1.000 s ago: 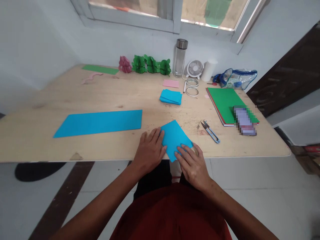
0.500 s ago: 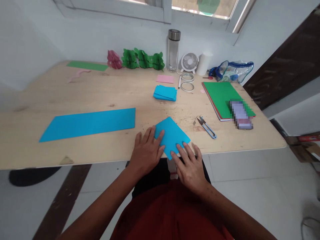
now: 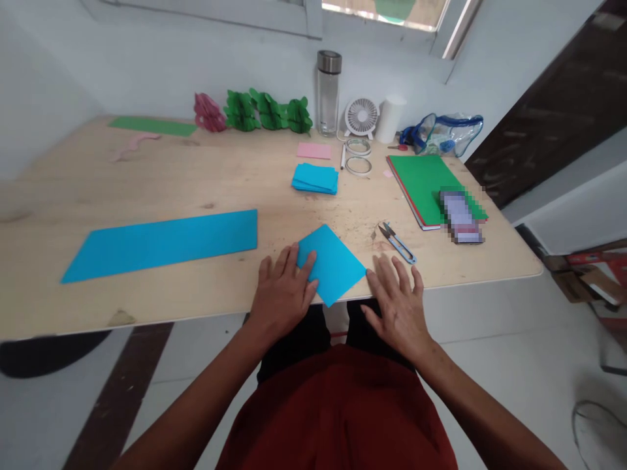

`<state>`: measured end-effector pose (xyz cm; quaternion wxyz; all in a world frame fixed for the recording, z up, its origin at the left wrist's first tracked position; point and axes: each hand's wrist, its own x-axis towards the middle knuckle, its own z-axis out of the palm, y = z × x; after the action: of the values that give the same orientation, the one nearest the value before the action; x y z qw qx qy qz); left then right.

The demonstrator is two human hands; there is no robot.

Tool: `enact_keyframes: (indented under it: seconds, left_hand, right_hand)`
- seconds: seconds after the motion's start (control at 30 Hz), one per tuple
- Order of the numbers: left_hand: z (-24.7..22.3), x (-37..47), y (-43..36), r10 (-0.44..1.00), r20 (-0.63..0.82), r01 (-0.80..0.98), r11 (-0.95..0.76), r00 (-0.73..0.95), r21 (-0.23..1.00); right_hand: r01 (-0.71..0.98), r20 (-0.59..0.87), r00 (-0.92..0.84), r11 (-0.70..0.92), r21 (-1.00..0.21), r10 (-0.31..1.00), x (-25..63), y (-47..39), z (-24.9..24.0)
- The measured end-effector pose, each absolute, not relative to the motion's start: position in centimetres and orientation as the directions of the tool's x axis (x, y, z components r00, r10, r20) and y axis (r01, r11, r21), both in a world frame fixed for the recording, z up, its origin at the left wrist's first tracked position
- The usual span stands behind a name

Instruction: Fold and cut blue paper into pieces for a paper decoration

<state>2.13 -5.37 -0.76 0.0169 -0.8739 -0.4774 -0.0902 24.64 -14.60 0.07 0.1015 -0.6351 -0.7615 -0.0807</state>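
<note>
A blue sheet of paper (image 3: 332,264) lies cornerwise at the table's front edge, one corner just over it. My left hand (image 3: 283,287) rests on its left side, fingers stretched out. To the right of the sheet, my right hand (image 3: 398,300) lies open, index fingertip at or beside the paper's right corner. Thread snips (image 3: 399,245) with blue handles lie just beyond my right fingers. A long blue paper strip (image 3: 166,245) is to the left. Farther back sits a stack of small blue paper pieces (image 3: 315,179).
Behind the stack are a pink paper piece (image 3: 314,151), tape rolls (image 3: 358,166) and a white pen (image 3: 343,156). A bottle (image 3: 328,94), small fan (image 3: 362,118) and green paper decorations (image 3: 269,111) line the wall. At right, a phone (image 3: 460,215) lies on green sheets (image 3: 421,179).
My right hand has moved right, off the blue sheet's lower right edge to its right corner. My left hand stays on the paper. The whole view has shifted slightly.
</note>
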Motion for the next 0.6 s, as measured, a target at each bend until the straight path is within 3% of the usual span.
enact_keyframes:
  seconds: [0.23, 0.6]
  left_hand:
    - [-1.0, 2.1, -5.5, 0.822, 0.222, 0.83, -0.552, 0.525, 0.082]
    - [-0.9, 2.0, -5.4, 0.823, 0.252, 0.836, -0.542, 0.509, 0.082]
  right_hand:
    - [0.889, 0.204, -0.422, 0.447, -0.095, 0.883, 19.1, -14.9, -0.5]
    - [0.953, 0.321, -0.28, 0.302, -0.018, 0.905, 23.5, -14.7, -1.1]
